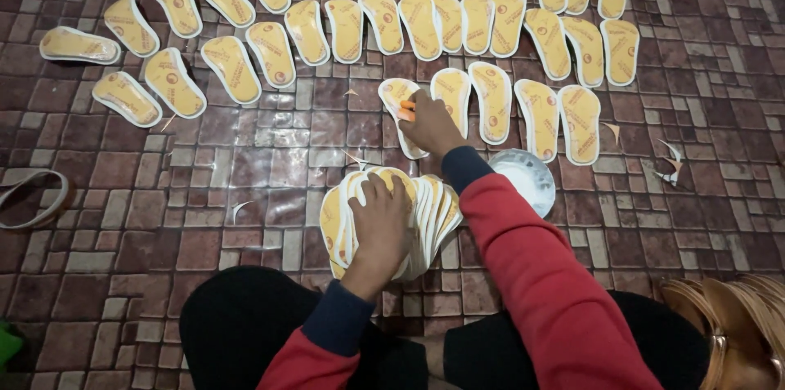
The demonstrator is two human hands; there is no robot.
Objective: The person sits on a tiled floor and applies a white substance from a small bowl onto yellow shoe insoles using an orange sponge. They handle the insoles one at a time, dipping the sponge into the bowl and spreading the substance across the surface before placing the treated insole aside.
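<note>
My left hand (381, 220) rests on top of a fanned stack of yellow insoles with white edges (425, 210), pressing it against the floor in front of my knees. My right hand (430, 123) reaches forward and holds a small orange brush or applicator (406, 109) against a single yellow insole (396, 100) lying on the floor. That insole is the leftmost of a short row of insoles (493, 100).
Many more yellow insoles (421, 24) lie in rows across the brown brick-patterned floor (245, 161). A white bowl (527, 179) sits just right of my right forearm. A loose strap (33, 194) lies at the left; small paper scraps (672, 163) at the right.
</note>
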